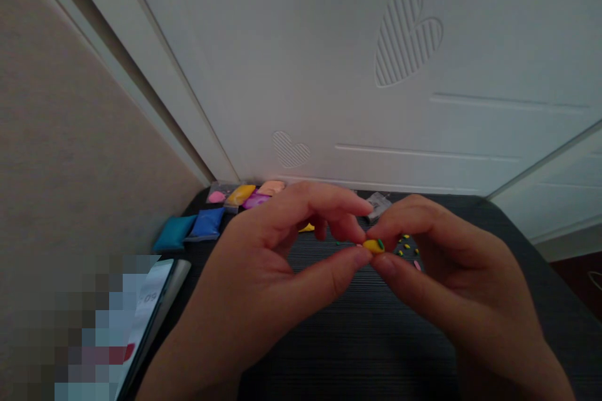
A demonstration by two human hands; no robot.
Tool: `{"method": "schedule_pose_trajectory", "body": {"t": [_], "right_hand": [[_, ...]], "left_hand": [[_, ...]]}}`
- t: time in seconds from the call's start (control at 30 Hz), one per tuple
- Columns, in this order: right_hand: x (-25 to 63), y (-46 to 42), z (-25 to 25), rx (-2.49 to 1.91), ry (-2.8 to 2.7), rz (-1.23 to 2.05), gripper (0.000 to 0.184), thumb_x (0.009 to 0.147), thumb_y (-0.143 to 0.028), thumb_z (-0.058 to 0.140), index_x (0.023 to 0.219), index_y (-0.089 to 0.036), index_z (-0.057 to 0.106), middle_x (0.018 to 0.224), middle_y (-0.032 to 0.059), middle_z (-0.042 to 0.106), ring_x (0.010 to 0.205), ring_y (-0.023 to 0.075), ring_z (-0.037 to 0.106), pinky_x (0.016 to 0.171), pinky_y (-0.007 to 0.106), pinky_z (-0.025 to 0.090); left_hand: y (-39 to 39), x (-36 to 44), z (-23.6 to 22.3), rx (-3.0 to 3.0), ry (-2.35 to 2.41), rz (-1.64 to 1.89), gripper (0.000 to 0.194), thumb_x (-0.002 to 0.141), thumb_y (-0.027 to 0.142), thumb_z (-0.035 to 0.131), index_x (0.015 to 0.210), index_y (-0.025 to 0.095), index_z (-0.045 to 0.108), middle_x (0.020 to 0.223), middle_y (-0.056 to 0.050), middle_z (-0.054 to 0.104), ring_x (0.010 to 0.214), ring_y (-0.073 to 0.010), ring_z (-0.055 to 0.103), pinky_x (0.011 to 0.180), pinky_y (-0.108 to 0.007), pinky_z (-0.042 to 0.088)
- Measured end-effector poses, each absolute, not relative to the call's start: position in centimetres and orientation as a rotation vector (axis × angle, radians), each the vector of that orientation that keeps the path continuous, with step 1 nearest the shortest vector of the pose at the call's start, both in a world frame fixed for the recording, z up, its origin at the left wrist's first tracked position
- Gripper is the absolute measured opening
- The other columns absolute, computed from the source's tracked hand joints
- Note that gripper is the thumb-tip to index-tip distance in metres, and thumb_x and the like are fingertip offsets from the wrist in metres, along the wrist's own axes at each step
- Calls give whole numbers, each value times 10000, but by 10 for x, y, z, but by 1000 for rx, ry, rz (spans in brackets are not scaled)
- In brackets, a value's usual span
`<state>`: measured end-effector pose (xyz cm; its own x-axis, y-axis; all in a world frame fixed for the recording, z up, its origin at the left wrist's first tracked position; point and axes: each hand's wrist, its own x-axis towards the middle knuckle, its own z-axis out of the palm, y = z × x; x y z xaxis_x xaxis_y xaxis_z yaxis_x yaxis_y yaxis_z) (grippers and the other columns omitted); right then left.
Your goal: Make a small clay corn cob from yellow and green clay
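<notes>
Between my two hands, above the dark table, is a small yellow clay piece (373,246) with a strip of green clay (380,244) at its right end. My left hand (286,263) pinches its left side with thumb and finger. From the other side, the thumb and finger of my right hand (446,263) close on the right end, by the green strip. Small yellow and green clay bits (407,247) lie on the table behind my right hand, along with a pink bit (417,265). Some yellow clay (308,227) shows partly behind my left fingers.
Bags of clay in pink, yellow (241,195), purple and peach lie at the table's back left. Teal (174,233) and blue (205,224) packets sit nearer. A crumpled clear wrapper (379,205) lies at the back. A device (150,301) stands at left; a white panel (329,75) rises behind.
</notes>
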<state>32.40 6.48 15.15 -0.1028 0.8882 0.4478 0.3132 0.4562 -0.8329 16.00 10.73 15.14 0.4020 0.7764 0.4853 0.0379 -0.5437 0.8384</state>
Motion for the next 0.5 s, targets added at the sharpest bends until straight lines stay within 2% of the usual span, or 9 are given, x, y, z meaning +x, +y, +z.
{"method": "schedule_pose_trajectory", "body": {"t": [0.17, 0.5], "right_hand": [[326, 66, 150, -1081, -1623, 776, 98, 763, -193, 567, 853, -233, 565, 782, -10, 564, 722, 115, 532, 666, 252, 433], [327, 67, 150, -1069, -1556, 843, 70, 758, -190, 568, 811, -235, 573, 724, -21, 552, 673, 110, 521, 630, 248, 420]], "left_hand": [[104, 160, 152, 1851, 666, 1218, 353, 690, 117, 624, 998, 282, 577, 840, 27, 620, 847, -137, 579, 775, -263, 484], [103, 161, 149, 1907, 695, 1233, 400, 672, 94, 634, 1013, 294, 577, 858, 31, 610, 900, -142, 556, 820, -270, 463]]}}
